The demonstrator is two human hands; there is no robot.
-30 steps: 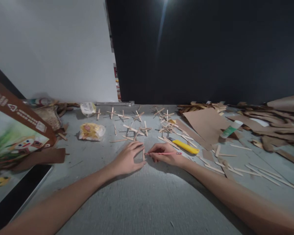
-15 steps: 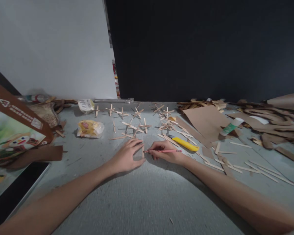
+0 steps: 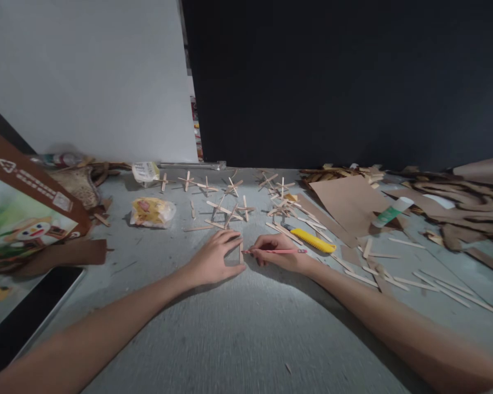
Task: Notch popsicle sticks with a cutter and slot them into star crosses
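My left hand (image 3: 217,257) rests on the grey table, its thumb and fingers closed on the two ends of a short wooden craft stick (image 3: 241,253) that stands lengthwise away from me. A pink pencil (image 3: 281,251) is pinched in my right hand (image 3: 277,253), its tip at the stick's right edge. Just beyond the hands lie several craft sticks joined into crosses (image 3: 225,210). To the right of my right hand is a yellow utility knife (image 3: 313,240), with loose craft sticks (image 3: 287,233) beside it.
A glue stick (image 3: 393,212) lies by brown cardboard (image 3: 345,205) on the right, near more loose sticks and scraps. On the left are a printed carton (image 3: 28,219), a phone (image 3: 28,317) and a yellow snack packet (image 3: 152,212). Light and dark panels (image 3: 345,82) stand behind.
Both hands keep nearly the same pose, the pencil tip still at the stick. The whole view has shifted very slightly.
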